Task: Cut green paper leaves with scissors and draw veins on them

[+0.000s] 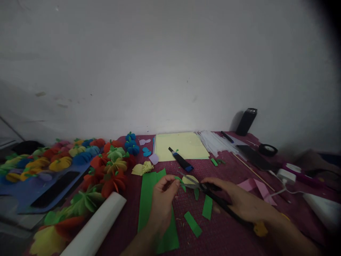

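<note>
Green paper piece (pixel 182 181), pinched in the left hand (pixel 163 196), lies at ten o'clock from the right hand (pixel 238 198) gripping scissors (pixel 216 199).

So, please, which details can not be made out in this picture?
In the head view:
- Scissors: handles partly covered by the right hand.
- Held green piece: one end hidden by the left hand.
- Green sheet: partly behind the same hand.
- White roll: near end cut off by the bottom edge.
- White object at right: too blurred to identify.
</note>
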A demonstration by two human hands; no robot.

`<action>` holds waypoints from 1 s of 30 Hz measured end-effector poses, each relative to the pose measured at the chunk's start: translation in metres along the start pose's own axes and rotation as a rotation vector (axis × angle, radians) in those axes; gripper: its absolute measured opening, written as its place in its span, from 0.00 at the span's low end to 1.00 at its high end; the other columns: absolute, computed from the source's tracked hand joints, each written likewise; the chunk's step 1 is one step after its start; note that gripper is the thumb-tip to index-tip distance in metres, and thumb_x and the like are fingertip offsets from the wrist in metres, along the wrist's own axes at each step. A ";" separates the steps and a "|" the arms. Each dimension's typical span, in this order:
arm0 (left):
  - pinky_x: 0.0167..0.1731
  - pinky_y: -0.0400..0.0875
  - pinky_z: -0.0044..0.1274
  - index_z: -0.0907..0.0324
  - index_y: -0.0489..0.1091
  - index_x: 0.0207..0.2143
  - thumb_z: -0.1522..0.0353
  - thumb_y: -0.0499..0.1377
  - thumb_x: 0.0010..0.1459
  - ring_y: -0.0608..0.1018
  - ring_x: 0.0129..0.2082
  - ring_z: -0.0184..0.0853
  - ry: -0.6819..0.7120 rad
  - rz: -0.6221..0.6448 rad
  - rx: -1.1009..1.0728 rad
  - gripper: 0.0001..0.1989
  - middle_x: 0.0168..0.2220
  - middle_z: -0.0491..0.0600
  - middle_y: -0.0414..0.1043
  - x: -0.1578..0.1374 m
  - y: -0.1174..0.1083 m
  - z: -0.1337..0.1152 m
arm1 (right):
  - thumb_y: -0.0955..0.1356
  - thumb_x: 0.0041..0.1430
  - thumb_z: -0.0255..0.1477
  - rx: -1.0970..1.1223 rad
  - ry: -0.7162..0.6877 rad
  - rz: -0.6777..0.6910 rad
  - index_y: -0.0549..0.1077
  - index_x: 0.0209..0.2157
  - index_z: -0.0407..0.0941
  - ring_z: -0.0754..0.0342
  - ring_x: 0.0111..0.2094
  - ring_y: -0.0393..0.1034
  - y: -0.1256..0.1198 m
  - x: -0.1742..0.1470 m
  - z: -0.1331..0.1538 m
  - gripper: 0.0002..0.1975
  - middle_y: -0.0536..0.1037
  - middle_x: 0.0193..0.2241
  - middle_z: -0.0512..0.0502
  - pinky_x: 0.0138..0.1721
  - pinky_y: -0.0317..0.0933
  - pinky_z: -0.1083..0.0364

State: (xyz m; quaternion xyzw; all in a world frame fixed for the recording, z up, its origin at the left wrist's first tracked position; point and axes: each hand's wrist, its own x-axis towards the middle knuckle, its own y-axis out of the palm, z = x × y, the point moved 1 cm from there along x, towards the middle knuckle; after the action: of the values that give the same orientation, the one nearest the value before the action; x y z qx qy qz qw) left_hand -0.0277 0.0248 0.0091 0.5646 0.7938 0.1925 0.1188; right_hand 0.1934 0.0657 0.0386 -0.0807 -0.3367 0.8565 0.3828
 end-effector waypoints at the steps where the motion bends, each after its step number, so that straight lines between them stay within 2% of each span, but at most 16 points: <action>1: 0.27 0.61 0.19 0.60 0.74 0.28 0.64 0.68 0.44 0.67 0.25 0.28 -0.001 0.016 0.005 0.10 0.25 0.44 0.70 0.000 0.000 0.000 | 0.71 0.50 0.28 0.007 0.004 -0.006 0.66 0.54 0.49 0.42 0.51 0.67 0.001 0.000 0.000 0.28 0.72 0.51 0.42 0.52 0.61 0.44; 10: 0.27 0.62 0.20 0.60 0.74 0.24 0.70 0.67 0.39 0.71 0.25 0.30 -0.021 0.047 0.052 0.07 0.23 0.44 0.73 -0.003 0.004 -0.002 | 0.68 0.53 0.25 0.007 -0.047 -0.026 0.68 0.50 0.49 0.46 0.44 0.71 0.004 0.002 0.008 0.21 0.76 0.45 0.44 0.47 0.65 0.47; 18: 0.28 0.64 0.20 0.59 0.74 0.23 0.73 0.64 0.40 0.72 0.25 0.31 0.009 0.086 0.102 0.04 0.22 0.44 0.73 -0.006 0.007 -0.006 | 0.68 0.53 0.25 -0.005 -0.037 0.000 0.69 0.48 0.48 0.48 0.43 0.71 0.003 0.002 0.011 0.19 0.76 0.43 0.45 0.45 0.65 0.50; 30: 0.27 0.64 0.21 0.59 0.72 0.22 0.72 0.64 0.40 0.72 0.24 0.31 0.015 0.086 0.153 0.04 0.22 0.44 0.73 -0.005 0.005 -0.004 | 0.68 0.53 0.25 0.042 -0.018 0.001 0.71 0.45 0.48 0.49 0.37 0.72 0.004 0.002 0.012 0.16 0.77 0.38 0.47 0.39 0.67 0.52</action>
State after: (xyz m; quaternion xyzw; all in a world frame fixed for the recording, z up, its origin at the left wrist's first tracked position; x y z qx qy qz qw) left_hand -0.0231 0.0209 0.0148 0.6040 0.7822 0.1405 0.0609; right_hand 0.1848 0.0589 0.0450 -0.0652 -0.3221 0.8642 0.3809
